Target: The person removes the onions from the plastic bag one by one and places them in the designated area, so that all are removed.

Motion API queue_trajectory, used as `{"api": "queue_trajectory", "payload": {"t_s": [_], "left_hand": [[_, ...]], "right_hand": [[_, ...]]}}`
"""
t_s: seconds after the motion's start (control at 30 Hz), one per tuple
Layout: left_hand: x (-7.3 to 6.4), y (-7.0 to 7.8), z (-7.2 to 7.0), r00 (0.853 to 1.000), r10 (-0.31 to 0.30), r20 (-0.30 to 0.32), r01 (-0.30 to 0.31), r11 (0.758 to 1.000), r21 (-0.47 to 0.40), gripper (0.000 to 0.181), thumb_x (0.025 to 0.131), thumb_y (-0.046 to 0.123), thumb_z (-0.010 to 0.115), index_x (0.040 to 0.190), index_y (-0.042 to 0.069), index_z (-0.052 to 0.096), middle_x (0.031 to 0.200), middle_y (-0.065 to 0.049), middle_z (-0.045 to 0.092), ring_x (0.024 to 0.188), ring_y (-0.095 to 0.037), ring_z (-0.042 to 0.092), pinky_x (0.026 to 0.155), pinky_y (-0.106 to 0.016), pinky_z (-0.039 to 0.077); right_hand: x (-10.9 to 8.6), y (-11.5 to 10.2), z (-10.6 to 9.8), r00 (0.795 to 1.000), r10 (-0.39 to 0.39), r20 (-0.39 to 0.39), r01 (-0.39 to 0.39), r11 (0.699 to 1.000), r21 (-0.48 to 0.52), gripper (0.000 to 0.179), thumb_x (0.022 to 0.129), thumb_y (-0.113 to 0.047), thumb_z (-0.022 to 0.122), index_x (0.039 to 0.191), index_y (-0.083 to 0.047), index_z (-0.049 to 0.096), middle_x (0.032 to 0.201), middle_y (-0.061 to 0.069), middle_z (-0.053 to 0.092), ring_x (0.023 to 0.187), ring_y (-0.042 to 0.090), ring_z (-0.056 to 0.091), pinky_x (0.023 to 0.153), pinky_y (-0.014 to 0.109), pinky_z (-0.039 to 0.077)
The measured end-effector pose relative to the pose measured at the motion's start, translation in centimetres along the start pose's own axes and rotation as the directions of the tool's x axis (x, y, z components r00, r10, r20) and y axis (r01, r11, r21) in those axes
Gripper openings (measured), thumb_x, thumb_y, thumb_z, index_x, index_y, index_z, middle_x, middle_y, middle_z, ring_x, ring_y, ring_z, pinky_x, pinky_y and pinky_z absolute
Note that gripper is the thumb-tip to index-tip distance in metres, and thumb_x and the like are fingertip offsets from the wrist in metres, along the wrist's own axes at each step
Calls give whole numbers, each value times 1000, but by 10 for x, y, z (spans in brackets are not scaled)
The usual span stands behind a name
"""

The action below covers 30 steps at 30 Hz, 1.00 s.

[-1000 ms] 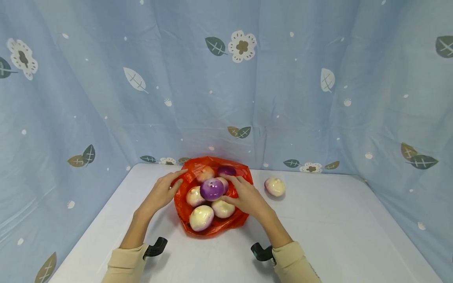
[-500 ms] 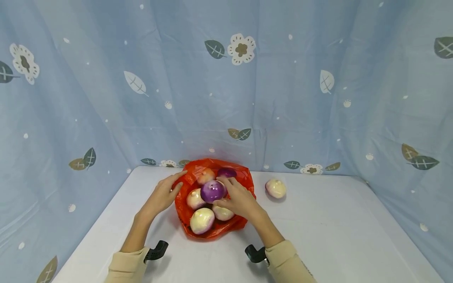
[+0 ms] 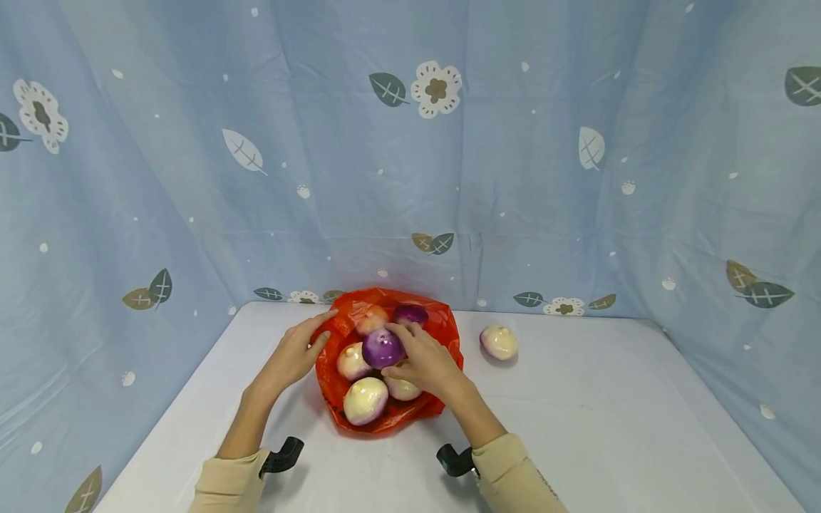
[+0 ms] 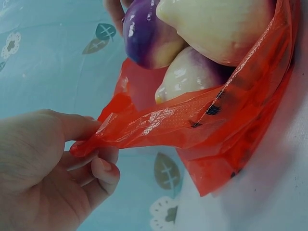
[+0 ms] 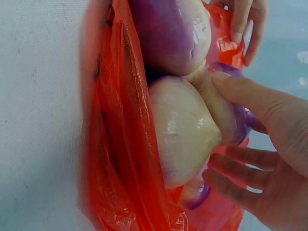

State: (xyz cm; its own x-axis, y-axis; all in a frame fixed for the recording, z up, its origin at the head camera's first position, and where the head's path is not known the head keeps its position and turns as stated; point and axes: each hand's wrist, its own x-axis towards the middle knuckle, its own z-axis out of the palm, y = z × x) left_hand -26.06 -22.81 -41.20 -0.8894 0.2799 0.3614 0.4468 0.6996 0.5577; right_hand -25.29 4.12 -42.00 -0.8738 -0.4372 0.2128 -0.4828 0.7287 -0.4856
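A red plastic bag (image 3: 450, 335) lies wide-mouthed on the table, holding several shiny purple-and-white onions. My left hand (image 3: 290, 361) pinches the bag's left edge between thumb and fingers; the left wrist view shows the bunched plastic (image 4: 103, 132) in that pinch. On top of the pile sits a mostly purple onion (image 3: 381, 349). My right hand (image 3: 426, 362) grips it from the right side, the thumb (image 5: 240, 89) on its near face and the fingers reaching behind it. Just below the right hand, a white onion (image 3: 403, 388) is partly covered.
One loose white-and-purple onion (image 3: 499, 343) rests on the white table (image 3: 609, 413) to the right of the bag. A blue curtain (image 3: 545, 185) with leaves and flowers hangs behind and along the sides. Black wrist mounts (image 3: 282, 456) stick out from the sleeves.
My right hand has moved a little left and closed in around the purple onion on top. The left hand keeps its place on the bag's edge.
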Motion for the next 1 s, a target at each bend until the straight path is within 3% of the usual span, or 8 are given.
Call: {"api": "queue_trajectory", "payload": {"t_s": [0.57, 1.0], "left_hand": [[0, 1, -1, 1000, 20, -5, -20, 1000, 9, 45, 97, 4, 56, 142, 5, 51, 140, -19, 56, 128, -39, 54, 102, -54, 48], [0, 1, -1, 1000, 7, 12, -7, 1000, -11, 46, 97, 3, 56, 142, 4, 50, 141, -20, 55, 126, -39, 56, 98, -52, 51]], "right_hand": [[-1, -2, -1, 1000, -11, 3, 11, 999, 38, 80, 80, -35, 81, 147, -19, 42, 152, 17, 42, 132, 35, 52, 105, 52, 47], [-3, -2, -4, 1000, 9, -15, -8, 999, 31, 80, 80, -40, 80, 147, -21, 42, 150, 12, 45, 130, 32, 55, 103, 50, 50]]}}
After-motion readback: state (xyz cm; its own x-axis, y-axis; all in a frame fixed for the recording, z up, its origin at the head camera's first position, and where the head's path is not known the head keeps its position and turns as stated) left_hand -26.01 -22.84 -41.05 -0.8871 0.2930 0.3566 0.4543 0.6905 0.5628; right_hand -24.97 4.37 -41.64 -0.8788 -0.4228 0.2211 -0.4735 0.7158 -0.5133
